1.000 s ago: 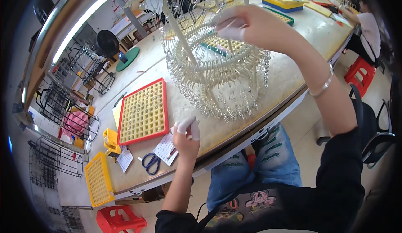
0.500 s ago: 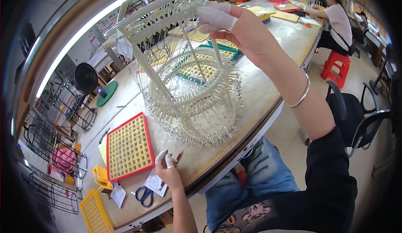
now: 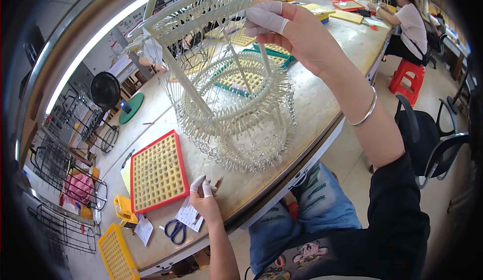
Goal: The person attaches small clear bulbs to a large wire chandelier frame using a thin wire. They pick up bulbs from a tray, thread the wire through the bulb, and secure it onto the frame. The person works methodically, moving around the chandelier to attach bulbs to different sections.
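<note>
A tall white display rack (image 3: 198, 96) with rings of pegs stands on the table, hung with many thin silvery chains. My right hand (image 3: 297, 33), with white finger covers, is raised to the right end of its upper tier. Its thumb and fingers are pinched together there; what lies between them is too small to make out. Low on the near side, my left hand (image 3: 206, 202), also in white finger covers, is closed around a thin reddish-brown tool (image 3: 219, 182). Most of that tool is hidden by the fingers.
Left of the rack lies a red-framed tray (image 3: 183, 172) with yellow compartments. Dark-blue scissors (image 3: 175, 232), paper slips (image 3: 144, 229), a yellow tape dispenser (image 3: 124, 209) and a yellow tray (image 3: 114, 255) sit nearby. Green trays (image 3: 221, 81) lie behind the rack. A person (image 3: 410, 28) sits at far right.
The view has shifted slightly, so the rack and table appear a little farther right. Both my hands keep nearly the same places. Another person's hand and arm now show behind the rack.
</note>
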A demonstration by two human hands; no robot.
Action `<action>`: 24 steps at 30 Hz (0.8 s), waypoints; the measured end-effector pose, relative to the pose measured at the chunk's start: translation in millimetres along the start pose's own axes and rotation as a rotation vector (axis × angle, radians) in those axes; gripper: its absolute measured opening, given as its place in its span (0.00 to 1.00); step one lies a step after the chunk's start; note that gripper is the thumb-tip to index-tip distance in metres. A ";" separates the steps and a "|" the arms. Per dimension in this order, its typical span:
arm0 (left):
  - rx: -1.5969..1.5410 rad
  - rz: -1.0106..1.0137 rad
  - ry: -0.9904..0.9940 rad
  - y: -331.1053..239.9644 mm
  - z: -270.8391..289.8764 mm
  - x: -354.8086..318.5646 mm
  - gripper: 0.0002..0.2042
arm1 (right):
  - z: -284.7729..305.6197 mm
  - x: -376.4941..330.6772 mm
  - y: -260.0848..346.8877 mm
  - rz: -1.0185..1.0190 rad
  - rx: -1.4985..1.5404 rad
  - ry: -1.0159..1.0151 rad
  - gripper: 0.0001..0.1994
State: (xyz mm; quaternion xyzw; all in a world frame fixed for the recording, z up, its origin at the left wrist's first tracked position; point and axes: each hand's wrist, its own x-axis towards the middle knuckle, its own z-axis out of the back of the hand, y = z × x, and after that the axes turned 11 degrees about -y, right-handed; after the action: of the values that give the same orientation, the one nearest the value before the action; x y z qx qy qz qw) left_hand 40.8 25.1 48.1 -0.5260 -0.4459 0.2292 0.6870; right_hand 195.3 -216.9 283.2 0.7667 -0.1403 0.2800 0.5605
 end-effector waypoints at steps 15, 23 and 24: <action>0.046 0.018 0.005 2.4 -0.7 0.6 0.08 | -2.5 -6.8 -3.7 -0.105 0.074 -0.015 0.14; 0.014 0.018 0.008 3.9 -0.7 -0.9 0.08 | -0.3 -4.4 -9.6 -0.092 0.061 -0.081 0.14; 0.011 0.018 0.009 4.3 -0.7 -0.9 0.08 | -0.8 -5.1 -10.0 -0.095 0.051 -0.086 0.14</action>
State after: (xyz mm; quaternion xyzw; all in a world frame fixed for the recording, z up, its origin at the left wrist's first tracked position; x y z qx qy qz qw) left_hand 41.7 25.4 43.7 -0.5272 -0.4368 0.2353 0.6898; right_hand 196.2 -213.4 272.6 0.7977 -0.1208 0.2232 0.5470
